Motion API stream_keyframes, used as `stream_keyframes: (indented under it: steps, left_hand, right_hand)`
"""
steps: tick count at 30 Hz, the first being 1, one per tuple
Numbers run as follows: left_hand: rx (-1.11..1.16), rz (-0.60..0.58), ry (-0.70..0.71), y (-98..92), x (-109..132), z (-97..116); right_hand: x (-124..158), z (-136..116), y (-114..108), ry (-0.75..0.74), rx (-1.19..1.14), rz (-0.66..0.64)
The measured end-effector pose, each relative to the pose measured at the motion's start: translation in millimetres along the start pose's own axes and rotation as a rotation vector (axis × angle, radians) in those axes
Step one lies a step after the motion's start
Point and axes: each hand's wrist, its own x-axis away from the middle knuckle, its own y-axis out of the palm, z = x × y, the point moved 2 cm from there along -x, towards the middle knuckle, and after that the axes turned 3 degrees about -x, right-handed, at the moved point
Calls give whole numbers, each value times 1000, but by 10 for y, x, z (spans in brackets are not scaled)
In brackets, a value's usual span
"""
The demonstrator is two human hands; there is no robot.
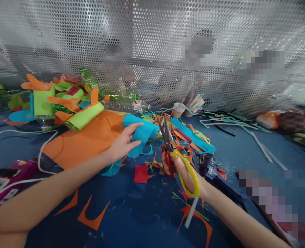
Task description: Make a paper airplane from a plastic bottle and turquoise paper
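My left hand point(125, 141) reaches forward with its fingers apart. Its fingertips rest against bright blue paper point(139, 132) that is wrapped round a bottle, with a loose flap curling down. In my right hand point(184, 172) is a pair of scissors point(187, 174) with a yellow and a red handle. The blades point up and away, slightly parted, just right of the bottle's end. A small red paper square point(141, 174) lies between my hands. Under and beside my left hand spreads a large orange sheet point(87, 137).
Paper-wrapped bottles with orange fins point(85, 115) crowd the left back. A purple glue-stick-like box or power strip point(19, 175) and white cable point(40, 155) lie left. Behind the scissors are paper scraps and cups of sticks point(178, 109). A blue glue gun point(219, 179) lies right; perforated metal point(152, 44) stands behind.
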Motion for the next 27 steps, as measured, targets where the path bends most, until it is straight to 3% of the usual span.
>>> stream_keyframes:
  steps: [6, 9, 13, 21, 27]
  left_hand:
    - [-73, 2, 16, -52, -12, 191]
    - [-123, 46, 68, -134, -40, 218]
    - [-97, 62, 30, -220, -67, 227]
    - [21, -196, -53, -149, -24, 297]
    - [-66, -278, 8, -93, 1, 349]
  right_hand:
    - [105, -159, -37, 80, 223, -47]
    - [135, -311, -41, 99, 372, -108]
    - [164, -454, -40, 90, 490, -138]
    - [183, -546, -6, 61, 494, -194]
    - [180, -630, 42, 34, 536, -185]
